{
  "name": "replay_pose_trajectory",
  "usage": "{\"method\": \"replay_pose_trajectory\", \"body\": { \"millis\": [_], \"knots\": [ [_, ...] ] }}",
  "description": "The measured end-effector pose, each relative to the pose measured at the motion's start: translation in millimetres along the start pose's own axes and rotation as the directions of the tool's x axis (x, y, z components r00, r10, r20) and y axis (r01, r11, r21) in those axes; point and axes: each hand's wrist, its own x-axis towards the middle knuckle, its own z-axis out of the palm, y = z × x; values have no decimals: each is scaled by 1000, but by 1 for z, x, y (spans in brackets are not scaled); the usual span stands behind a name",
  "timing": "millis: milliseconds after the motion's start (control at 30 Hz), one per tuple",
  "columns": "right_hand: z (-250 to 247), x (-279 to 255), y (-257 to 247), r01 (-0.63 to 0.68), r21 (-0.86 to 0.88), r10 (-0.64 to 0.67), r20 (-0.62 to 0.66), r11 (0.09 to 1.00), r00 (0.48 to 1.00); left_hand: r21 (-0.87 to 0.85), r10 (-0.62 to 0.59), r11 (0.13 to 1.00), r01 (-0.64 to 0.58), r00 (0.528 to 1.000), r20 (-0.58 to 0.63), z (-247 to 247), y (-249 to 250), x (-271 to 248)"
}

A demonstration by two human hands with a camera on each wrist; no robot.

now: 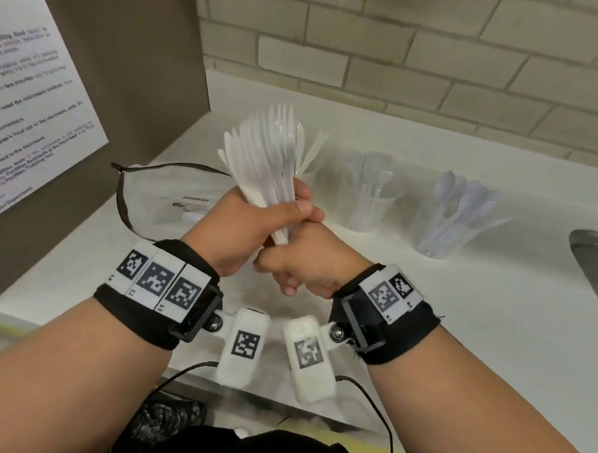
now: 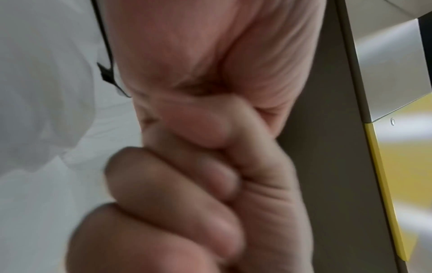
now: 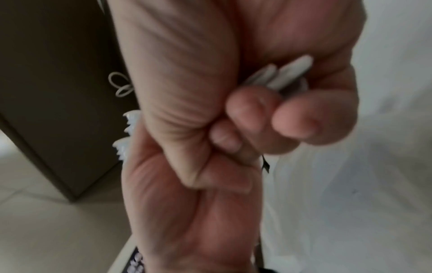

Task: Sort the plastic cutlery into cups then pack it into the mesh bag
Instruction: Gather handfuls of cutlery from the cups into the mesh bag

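Nearest us, the right hand curls round the handle ends of the cutlery bundle and the left hand wraps it just above — long axis upright, tines up. Just beyond and left, nearer the left hand, lies the mesh bag, probably mouth toward us, though we can't confirm. Farther right stand the fork cup and spoon cup.

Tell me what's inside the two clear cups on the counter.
The nearer cup holds clear forks, tines up; the cup by the sink holds spoons, bowls up. Counts are too blurred to tell.
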Motion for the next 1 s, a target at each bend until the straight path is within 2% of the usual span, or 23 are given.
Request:
{"method": "replay_pose_trajectory", "body": {
  "millis": [100,133,167,233,300,333,367,433,500,600,700,767,1000],
  "knots": [
    [-2,-7,-1,-46,163,9,223,986,975,-47,-1,999,10,981,196,-6,0,-1],
    [-3,-6,0,-53,192,2,258,980,966,-64,25,998,-12,978,206,-5,1,-2],
    [-3,-4,0,-42,189,-8,258,981,966,-77,44,997,-31,985,166,-1,3,-2],
    [-4,-1,-3,15,69,-24,131,997,991,-90,51,994,-56,997,-55,6,4,3],
    [-11,3,-4,29,-145,-35,-42,989,999,-94,30,993,-65,942,-335,5,1,12],
    [-15,5,-4,30,-186,-56,-137,982,989,-50,35,997,-62,903,-429,1,-1,15],
    [-18,6,-5,48,-165,-87,-237,985,968,35,52,999,-40,883,-467,-3,-2,18],
    [-21,9,-7,149,-48,-155,-428,988,890,227,68,973,41,890,-450,-8,-6,20],
    [-19,11,-14,235,-1,-201,-521,972,829,396,73,913,96,918,-390,-6,-10,20],
    [-12,14,-18,236,-62,-236,-492,970,838,600,86,789,135,942,-325,0,-14,19],
    [-8,20,-17,207,-79,-219,-495,975,841,612,86,774,161,931,-355,3,-14,18],
    [-8,21,-15,198,-67,-205,-487,978,849,600,98,789,132,937,-336,5,-14,14],
    [-11,20,-13,191,-11,-176,-442,982,880,389,54,920,50,966,-252,4,-16,6]
  ]
}}
